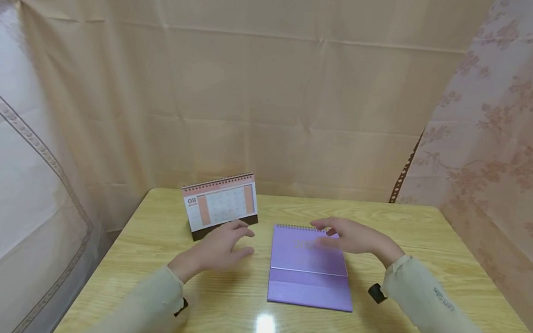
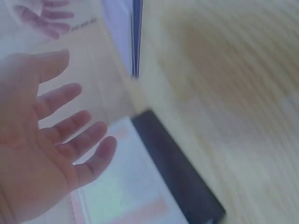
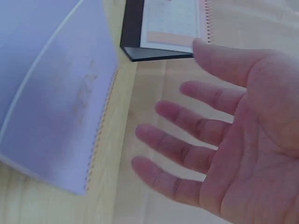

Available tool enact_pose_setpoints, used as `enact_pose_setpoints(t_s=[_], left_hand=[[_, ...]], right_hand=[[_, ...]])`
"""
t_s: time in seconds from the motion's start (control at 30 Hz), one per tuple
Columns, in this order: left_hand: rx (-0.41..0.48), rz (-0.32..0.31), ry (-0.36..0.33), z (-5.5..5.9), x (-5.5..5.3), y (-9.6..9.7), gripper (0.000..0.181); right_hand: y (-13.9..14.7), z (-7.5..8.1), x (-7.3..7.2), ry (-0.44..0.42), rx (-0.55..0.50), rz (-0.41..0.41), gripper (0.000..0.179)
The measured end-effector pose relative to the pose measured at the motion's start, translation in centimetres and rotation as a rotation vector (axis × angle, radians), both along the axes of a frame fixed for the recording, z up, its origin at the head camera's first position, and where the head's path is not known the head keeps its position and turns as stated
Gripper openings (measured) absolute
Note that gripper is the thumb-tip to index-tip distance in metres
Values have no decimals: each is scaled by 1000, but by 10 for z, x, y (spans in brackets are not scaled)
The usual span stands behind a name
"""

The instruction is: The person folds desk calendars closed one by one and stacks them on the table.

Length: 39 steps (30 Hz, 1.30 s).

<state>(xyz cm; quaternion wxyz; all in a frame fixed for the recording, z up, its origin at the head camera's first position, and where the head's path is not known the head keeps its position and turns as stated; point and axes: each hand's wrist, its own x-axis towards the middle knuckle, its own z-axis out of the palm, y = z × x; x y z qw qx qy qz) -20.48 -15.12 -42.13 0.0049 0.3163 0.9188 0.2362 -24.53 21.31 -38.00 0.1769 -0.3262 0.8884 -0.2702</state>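
Observation:
A purple spiral-bound desk calendar (image 1: 308, 274) lies on the wooden table in front of the person, its coil along the far edge. Over its upper right part hovers the right hand (image 1: 351, 236), fingers spread and loosely bent, holding nothing. To the left, a standing desk calendar (image 1: 221, 202) shows a page marked 08, with an orange-pink top band and a dark base. The left hand (image 1: 221, 244) is in front of that calendar's lower edge, its relaxed fingers pointing toward the purple one. In the left wrist view its palm (image 2: 32, 140) is bare.
The light wooden table (image 1: 404, 219) reaches back to a beige curtain (image 1: 296, 113). A white cloth (image 1: 13, 173) hangs at the left, and a flower-patterned one (image 1: 498, 148) at the right. Dark wrist devices (image 1: 376, 293) show under both sleeves.

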Motion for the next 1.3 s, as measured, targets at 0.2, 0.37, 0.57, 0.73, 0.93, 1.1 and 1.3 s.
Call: enact_pose_setpoints(t_s=[0.2,0.37,0.57,0.73,0.93,1.1,1.3], left_hand=[[134,161,109,15,-6,-43,32],[325,303,-17,34,-10,-75,37],[463,459,-252,57,-18,-103,61],[609,514,-519,59,-26,-119,83],[668,550,-701,58,-36,-124,87],[656,569,-770,57,-42,-119,93],[589,560,-795,54,-49,-113,96]], right_hand=[[-23,13,-24,-98,-94,-65,58],[-45,18,-46,-250,-209,-163,60],[-76,20,-71,-358,-290,-225,61],[-103,18,-84,-400,-325,-258,60],[-131,15,-96,-448,-384,-278,62],[-150,15,-103,-453,-398,-312,68],[-180,13,-106,-442,-409,-365,72]])
